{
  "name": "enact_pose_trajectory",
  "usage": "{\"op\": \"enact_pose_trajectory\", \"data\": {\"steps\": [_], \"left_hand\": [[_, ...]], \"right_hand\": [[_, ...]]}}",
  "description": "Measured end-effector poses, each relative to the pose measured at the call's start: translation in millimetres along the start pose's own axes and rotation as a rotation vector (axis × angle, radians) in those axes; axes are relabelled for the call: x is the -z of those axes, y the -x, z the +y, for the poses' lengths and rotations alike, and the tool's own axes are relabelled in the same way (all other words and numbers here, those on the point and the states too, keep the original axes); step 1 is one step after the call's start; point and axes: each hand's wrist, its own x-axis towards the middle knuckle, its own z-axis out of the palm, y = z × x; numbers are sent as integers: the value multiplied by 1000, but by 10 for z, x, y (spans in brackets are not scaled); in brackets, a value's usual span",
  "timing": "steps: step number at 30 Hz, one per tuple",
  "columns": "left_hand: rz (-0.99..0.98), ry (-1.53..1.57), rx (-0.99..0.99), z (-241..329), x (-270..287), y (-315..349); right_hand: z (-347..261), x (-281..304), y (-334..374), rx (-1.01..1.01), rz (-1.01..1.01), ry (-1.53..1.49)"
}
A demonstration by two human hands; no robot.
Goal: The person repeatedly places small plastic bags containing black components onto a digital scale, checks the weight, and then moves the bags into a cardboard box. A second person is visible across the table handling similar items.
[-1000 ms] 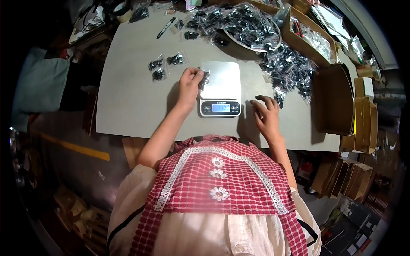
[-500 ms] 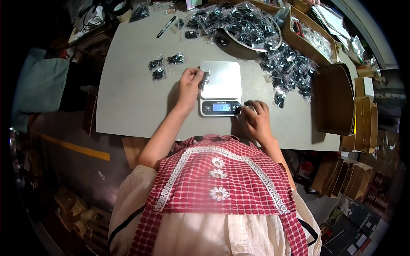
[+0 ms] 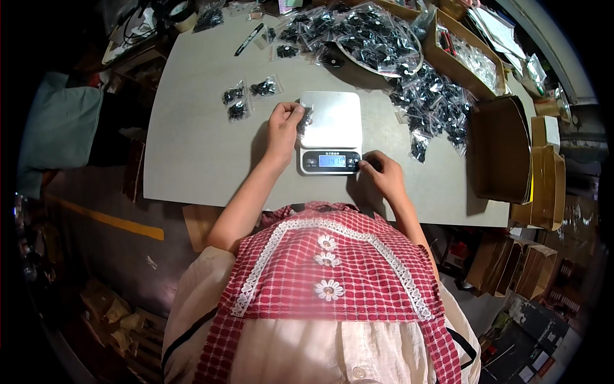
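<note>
L hand [image 3: 282, 130]: grip pinched, thumb against fingers, on edge of a small clear bag [image 3: 306, 118] w/ dark pcs inside. Bag lies at L edge of the scale's plate [image 3: 332, 120], partly hidden by thumb & fingers; can't tell how much of its wt rests there. Palm side hidden.

R hand [image 3: 387, 177]: grip loosely spread, fingers bent, small gap betw. thumb & forefinger, nothing seen in it. Thumb tip at R end of the scale's control panel [image 3: 332, 162]; contact vs. just beside it, can't tell. Other fingers curl under, mostly hidden.

Scale: white body, silver plate on far side, dark panel w/ lit blue display on near side. Sits abt. mid-surface [image 3: 192, 144], betw. the two hands.

L of scale, a bit farther: 3 small bags [image 3: 236, 112], same sort of dark pcs, grouped close tog. Black marker [image 3: 249, 40] farther still, lying at a slant. Tape roll [image 3: 184, 18] at far L corner.

Far ctr. to R: big heap of bagged dark pcs [image 3: 377, 41], part of it in a round tray [image 3: 376, 72]; 2nd lot [image 3: 435, 109] spills toward near R, well apart from R hand. Open carton [image 3: 449, 68] w/ clear packs at far R; taller cardboard box [image 3: 501, 153] stands at R edge.

Wearer: red check apron [image 3: 326, 272], white lace trim, 3 daisies, pale shirt. Another person's teal garment [image 3: 67, 128] far out L, away from surface.
</note>
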Motion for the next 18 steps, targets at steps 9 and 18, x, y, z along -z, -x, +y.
{"op": "enact_pose_trajectory", "data": {"steps": [9, 18], "left_hand": [[12, -15, 18, -13, 31, -1], [15, 3, 33, -11, 6, 36]], "right_hand": [[-24, -58, -175, -56, -25, 178], [-45, -61, -232, -72, -62, 229]]}}
